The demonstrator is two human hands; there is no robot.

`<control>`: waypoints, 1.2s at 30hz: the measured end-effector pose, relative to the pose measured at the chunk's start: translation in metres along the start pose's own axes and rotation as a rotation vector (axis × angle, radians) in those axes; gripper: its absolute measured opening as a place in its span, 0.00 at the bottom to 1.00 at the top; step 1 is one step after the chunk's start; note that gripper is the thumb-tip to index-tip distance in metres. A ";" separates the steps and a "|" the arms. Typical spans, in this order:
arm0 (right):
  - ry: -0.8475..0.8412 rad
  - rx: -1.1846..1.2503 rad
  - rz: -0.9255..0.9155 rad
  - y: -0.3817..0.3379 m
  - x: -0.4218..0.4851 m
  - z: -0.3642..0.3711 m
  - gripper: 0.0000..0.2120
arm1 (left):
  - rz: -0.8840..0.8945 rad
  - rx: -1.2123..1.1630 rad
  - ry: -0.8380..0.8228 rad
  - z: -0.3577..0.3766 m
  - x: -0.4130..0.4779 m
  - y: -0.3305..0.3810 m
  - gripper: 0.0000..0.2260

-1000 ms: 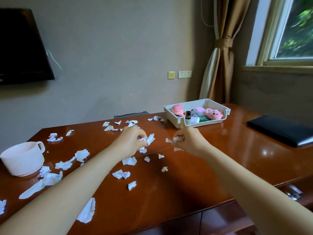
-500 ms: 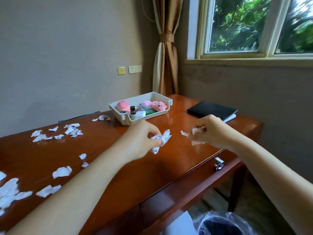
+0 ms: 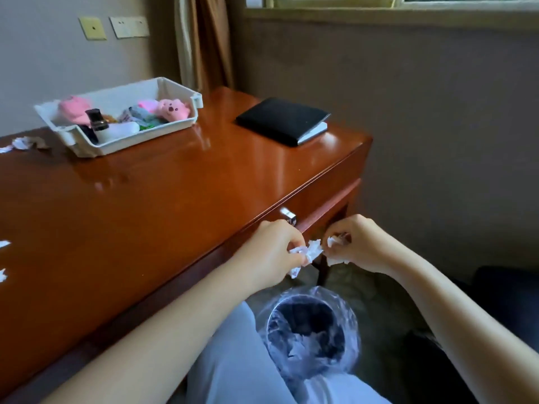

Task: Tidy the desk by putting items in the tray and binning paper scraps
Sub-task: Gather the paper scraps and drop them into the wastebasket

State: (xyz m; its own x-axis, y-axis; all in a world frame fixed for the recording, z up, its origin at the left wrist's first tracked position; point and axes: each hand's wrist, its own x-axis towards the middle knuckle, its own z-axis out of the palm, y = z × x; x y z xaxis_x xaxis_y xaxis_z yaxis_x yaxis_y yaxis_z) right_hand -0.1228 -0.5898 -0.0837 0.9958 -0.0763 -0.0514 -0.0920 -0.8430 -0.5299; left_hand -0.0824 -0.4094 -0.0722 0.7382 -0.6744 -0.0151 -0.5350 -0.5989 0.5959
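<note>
Head view: left hand and right hand are each pinched around white paper scraps, held off the bench edge above the lined bin at 6 o'clock. At 10 o'clock the tray sits filled; more scraps lie at 9 o'clock.

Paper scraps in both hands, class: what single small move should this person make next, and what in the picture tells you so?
Probably open both hands and let go. The left hand and right hand each pinch crumpled paper scraps past the desk edge, roughly above the lined bin, which already holds scraps. A slight move toward the body first may centre them over its mouth.
</note>
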 end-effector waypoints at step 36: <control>-0.435 0.069 0.569 0.139 0.032 0.162 0.14 | -0.391 -0.134 -0.527 0.203 0.061 -0.112 0.13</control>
State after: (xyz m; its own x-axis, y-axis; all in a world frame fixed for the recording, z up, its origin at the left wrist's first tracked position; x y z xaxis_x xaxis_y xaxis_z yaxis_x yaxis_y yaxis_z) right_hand -0.1047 -0.6234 -0.2966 0.7032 -0.2625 -0.6608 -0.6108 -0.6988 -0.3724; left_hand -0.0607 -0.4708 -0.3028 0.5498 -0.5598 -0.6200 -0.1886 -0.8062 0.5608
